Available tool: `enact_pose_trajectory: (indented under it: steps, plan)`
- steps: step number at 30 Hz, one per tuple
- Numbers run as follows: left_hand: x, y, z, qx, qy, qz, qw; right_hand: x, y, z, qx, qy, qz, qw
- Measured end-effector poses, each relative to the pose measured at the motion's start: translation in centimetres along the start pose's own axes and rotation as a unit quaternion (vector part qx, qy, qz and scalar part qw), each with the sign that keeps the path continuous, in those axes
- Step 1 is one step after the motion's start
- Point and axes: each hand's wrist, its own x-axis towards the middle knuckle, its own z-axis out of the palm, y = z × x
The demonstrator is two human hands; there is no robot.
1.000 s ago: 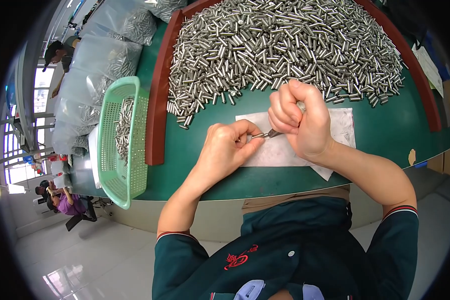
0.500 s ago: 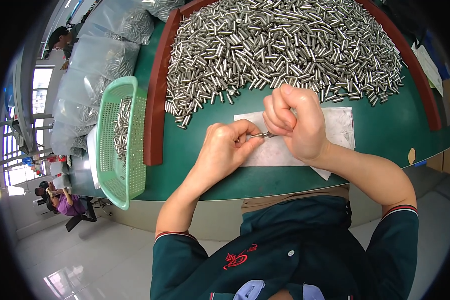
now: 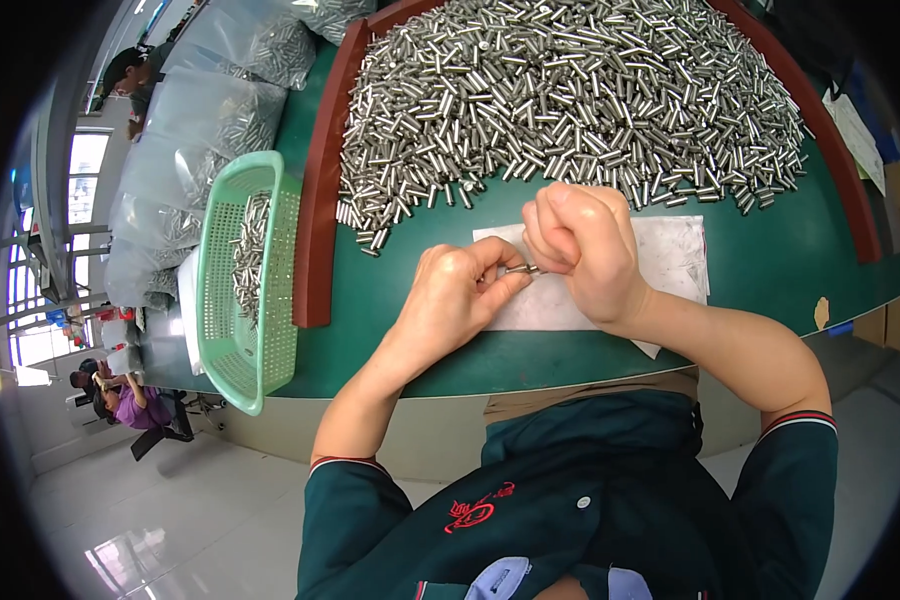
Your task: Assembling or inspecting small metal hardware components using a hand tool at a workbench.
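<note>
Between the thumb and forefinger of my left hand is a small shiny metal pin, lying roughly level. My right hand is closed in a fist right beside the pin's right end. A thin dark tip shows between the two hands, but the fist hides what it belongs to. Both hands are above a smudged white sheet on the green tabletop. Beyond them lies a large heap of similar metal pins.
Dark red rails border the heap. To the left stands a light green plastic basket with some pins inside. Clear plastic bags of pins line the far left. Other people are in the left background.
My right fist has come slightly lower and nearer to my left hand, with its wrist turned a little. The left hand keeps its pinch on the pin. The view has shifted slightly.
</note>
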Motion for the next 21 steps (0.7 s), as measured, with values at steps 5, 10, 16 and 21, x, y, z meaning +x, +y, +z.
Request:
enact_pose_trajectory:
  steps: [5, 10, 16, 21]
  plan:
    - [-0.2, -1.1, -1.3, -0.283, -0.003, -0.06, 0.957, 0.4, -0.3, -0.6, 0.036, 0.011, 0.033, 0.999]
    - [0.1, -2.4, -2.0, -0.599, -0.126, -0.114, 0.782, 0.5, -0.3, -1.0, 0.075, 0.006, 0.045, 0.996]
    - [0.1, -2.8, -1.9, -0.661, -0.154, -0.116, 0.725, 0.6, -0.4, -0.6, 0.079, 0.0, 0.046, 0.996]
    - [0.5, -2.6, -2.1, -0.657, -0.135, -0.144, 0.728, 0.9, -0.4, -0.9, 0.098, 0.008, 0.059, 0.993]
